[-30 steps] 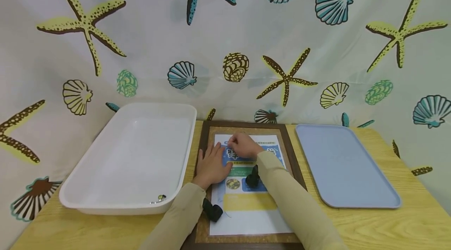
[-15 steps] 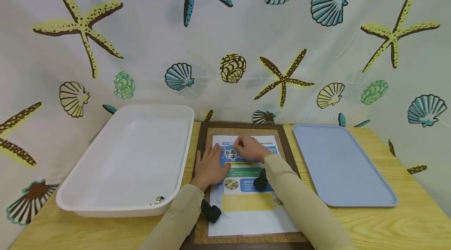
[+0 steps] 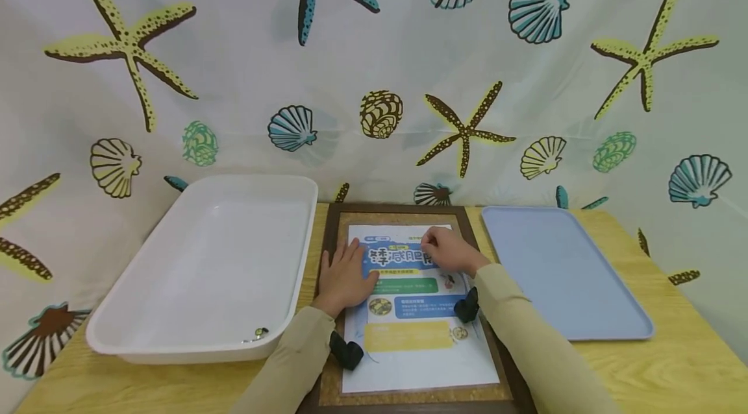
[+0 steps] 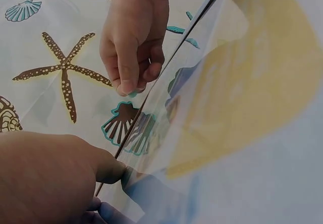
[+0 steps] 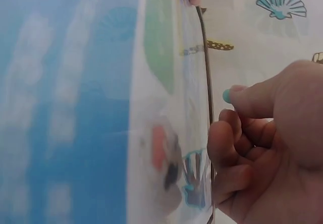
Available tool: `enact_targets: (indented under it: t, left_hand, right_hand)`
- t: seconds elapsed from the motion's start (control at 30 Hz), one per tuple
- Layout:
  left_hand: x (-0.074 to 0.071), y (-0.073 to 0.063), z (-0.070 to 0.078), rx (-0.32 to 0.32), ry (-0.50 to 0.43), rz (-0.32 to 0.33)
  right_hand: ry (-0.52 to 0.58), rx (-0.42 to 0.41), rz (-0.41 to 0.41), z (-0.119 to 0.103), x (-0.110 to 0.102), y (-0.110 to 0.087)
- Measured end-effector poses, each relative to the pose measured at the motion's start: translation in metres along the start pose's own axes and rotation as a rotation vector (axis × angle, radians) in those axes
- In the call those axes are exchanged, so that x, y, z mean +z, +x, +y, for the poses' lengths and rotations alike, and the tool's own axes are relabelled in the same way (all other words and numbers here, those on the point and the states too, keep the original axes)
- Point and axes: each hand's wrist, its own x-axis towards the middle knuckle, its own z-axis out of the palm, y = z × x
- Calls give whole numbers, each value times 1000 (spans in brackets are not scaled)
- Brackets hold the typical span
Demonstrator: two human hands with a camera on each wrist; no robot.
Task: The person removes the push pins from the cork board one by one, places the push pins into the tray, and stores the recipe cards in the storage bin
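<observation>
My right hand [image 3: 452,252] pinches a small teal pushpin [image 5: 226,96] between thumb and index finger; only its rounded teal end shows. This hand is over the top right part of a printed poster [image 3: 421,372], hiding the end of its blue title. The poster lies on a cork board [image 3: 403,218] in a dark brown frame [image 3: 330,232]. My left hand [image 3: 345,279] rests spread on the poster's upper left edge, its fingers reaching across the cork toward the frame. In the left wrist view, the pushpin's teal tip [image 4: 132,94] shows below the right fingertips.
To the left stands a deep white basin [image 3: 199,258] with a few small shiny gold and silver pieces [image 3: 257,335] in its near right corner. A flat light blue tray [image 3: 567,271] lies right of the board. Behind hangs a curtain [image 3: 339,174] printed with starfish and shells.
My right hand has moved to the right across the poster's top, from above the title's left part to its right end, uncovering printed characters. The left hand stays in place.
</observation>
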Motion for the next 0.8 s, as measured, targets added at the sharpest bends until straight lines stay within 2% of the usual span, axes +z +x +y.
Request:
enact_targets:
  t: [0.2, 0.4, 0.6, 0.8]
  left_hand:
    - [1, 1, -2, 5, 3, 5]
    - [3, 0, -2, 3, 4, 5]
    - [7, 1, 0, 18, -17, 4]
    - [5, 3, -1, 5, 8, 15]
  right_hand:
    - [-53, -31, 17, 10, -4, -8]
    - [-20, -21, 45, 25, -10, -21]
    - [0, -4, 98, 47, -27, -39]
    - [7, -29, 121, 64, -43, -50]
